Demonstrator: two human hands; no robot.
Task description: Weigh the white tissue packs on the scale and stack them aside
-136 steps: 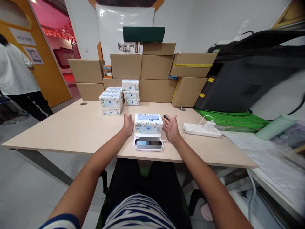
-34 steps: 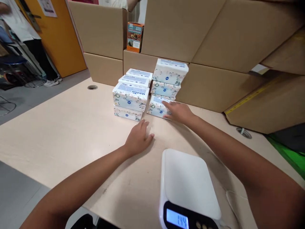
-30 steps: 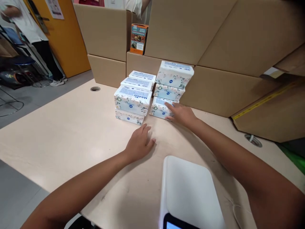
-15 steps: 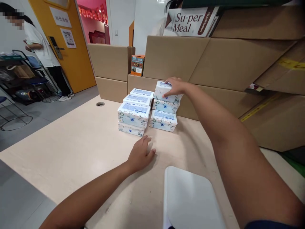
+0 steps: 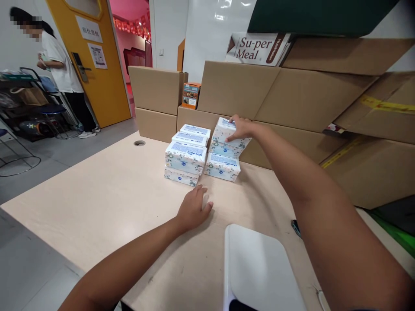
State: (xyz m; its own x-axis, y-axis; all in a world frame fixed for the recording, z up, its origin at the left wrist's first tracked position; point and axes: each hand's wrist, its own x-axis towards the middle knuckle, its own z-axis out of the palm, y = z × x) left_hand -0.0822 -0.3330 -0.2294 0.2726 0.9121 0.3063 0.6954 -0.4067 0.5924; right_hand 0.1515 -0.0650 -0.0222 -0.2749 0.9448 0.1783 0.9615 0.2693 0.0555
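Observation:
My right hand [image 5: 241, 128] grips the upper pack of tissues [image 5: 220, 130], thumb on its near side and fingers over the top. That pack rests on another tissue pack [image 5: 223, 148] at the back of the right-hand row. A single tissue pack [image 5: 222, 172] lies in front of them. To the left, more white flower-patterned packs are piled, a front pack [image 5: 184, 159] lying on a lower one [image 5: 180, 176]. My left hand [image 5: 195, 209] lies open on the table just in front of the packs, fingers spread and holding nothing.
A white flat-topped device [image 5: 259, 259] stands at the table's [image 5: 97, 203] near side. Cardboard boxes [image 5: 236, 88] line the back, with a small orange box [image 5: 190, 96] on them. A small dark object [image 5: 295, 228] lies beside my right forearm. A person [image 5: 60, 65] stands by the yellow door.
The camera view has tilted slightly upward, so the scene sits a little lower. Both hands keep nearly the same places relative to the packs. The dark object by my right forearm has come into sight.

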